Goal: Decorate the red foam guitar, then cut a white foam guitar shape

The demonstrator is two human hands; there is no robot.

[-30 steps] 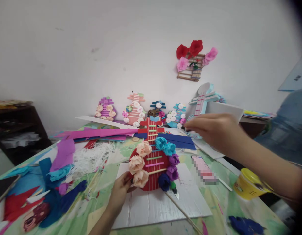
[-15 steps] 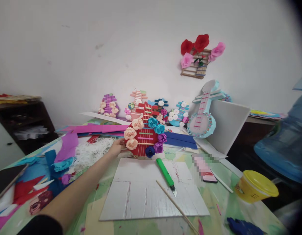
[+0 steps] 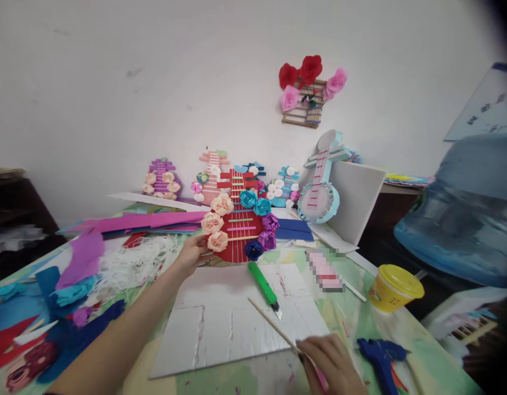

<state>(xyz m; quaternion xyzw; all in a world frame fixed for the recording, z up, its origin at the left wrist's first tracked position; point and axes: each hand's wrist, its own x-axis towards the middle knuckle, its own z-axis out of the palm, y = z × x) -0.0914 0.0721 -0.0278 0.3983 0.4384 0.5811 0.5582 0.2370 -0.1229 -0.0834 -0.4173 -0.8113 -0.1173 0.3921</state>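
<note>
My left hand [image 3: 193, 253] is closed on the lower left edge of a red craft lute [image 3: 237, 241], standing it upright. Strings run down its front, and peach, turquoise, purple and dark blue paper flowers line its sides. At the front, my right hand [image 3: 331, 362] pinches the near end of a thin wooden stick [image 3: 274, 325]. The stick lies slanted over a white foam board [image 3: 220, 340] with cut marks. A green utility knife [image 3: 263, 286] rests on that board, blade out, beyond the stick.
Several craft lutes, including a large pale blue one [image 3: 319, 189], lean at the back. Coloured paper [image 3: 86, 258] and white shreds [image 3: 136, 263] cover the left. On the right are a phone [image 3: 325, 271], a yellow tub [image 3: 395, 288], a blue glue gun [image 3: 383, 356] and a water bottle [image 3: 459, 219].
My right hand has come in from the lower right and taken hold of the stick's near end. The view has turned rightward, showing the whole glue gun. My left hand still holds the lute.
</note>
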